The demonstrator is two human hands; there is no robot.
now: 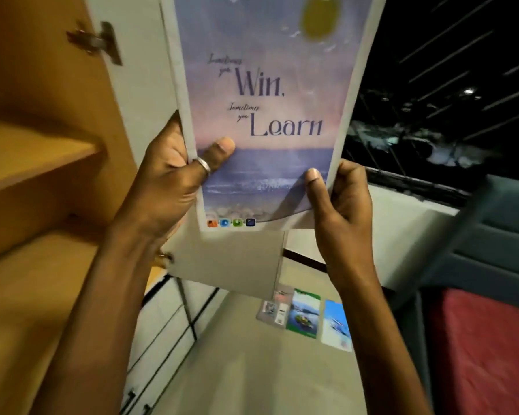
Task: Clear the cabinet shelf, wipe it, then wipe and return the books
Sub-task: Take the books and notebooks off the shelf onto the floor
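Both hands hold one book (264,109) upright in front of the open cabinet. Left hand (174,187) grips the book's left edge low down, thumb flat across the front cover, fingers wrapped behind and out of sight; a metal ring (203,165) sits on the thumb. Right hand (339,202) pinches the lower right corner, thumb on the cover, fingers curled behind the edge. Book sits between the two hands, front cover facing the camera, top cut off by the frame. Cover is glossy, printed with a pale purple-pink sky over sea; large words "Win," and "Learn" legible, the small script beside them too blurred to read. Four small coloured icons (231,223) line the bottom edge; their content cannot be made out. Spine edge looks pale grey. Wooden cabinet shelf (39,157) lies to the left of the book, light brown and smooth, its far end cut off. White cabinet door (138,85) stands open behind the book, with a metal hinge (98,40). Below, on the pale counter (252,369), three flat books (304,319) lie side by side, partly hidden by the door and the right forearm. Red bed cover (486,354) at lower right.
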